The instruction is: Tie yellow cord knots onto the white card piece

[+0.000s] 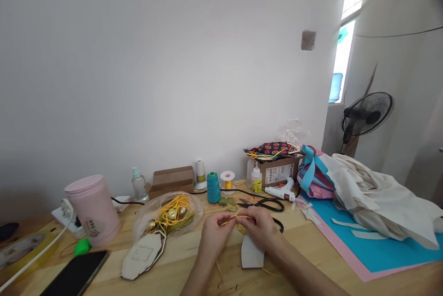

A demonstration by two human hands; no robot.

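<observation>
A thin yellow cord (238, 217) runs between my two hands above the wooden table. My left hand (217, 231) pinches it between thumb and fingers. Close beside it, my right hand (259, 226) pinches the same cord, and loose ends hang down toward the tabletop. Under my right hand lies a white flat piece (252, 253) with a curved edge, partly covered by that hand. Black-handled scissors (265, 203) rest just behind my hands, one handle loop partly hidden by my right hand.
Behind stand a teal thread cone (213, 188), a yellow cord spool (227, 181), a glue bottle (256, 179) and a glue gun (282, 190). Leftward are a plastic bag (141, 210) of cord and gold bells, white panels (140, 256), a pink tumbler (95, 213) and a phone (76, 274). Cloth (377, 194) lies right.
</observation>
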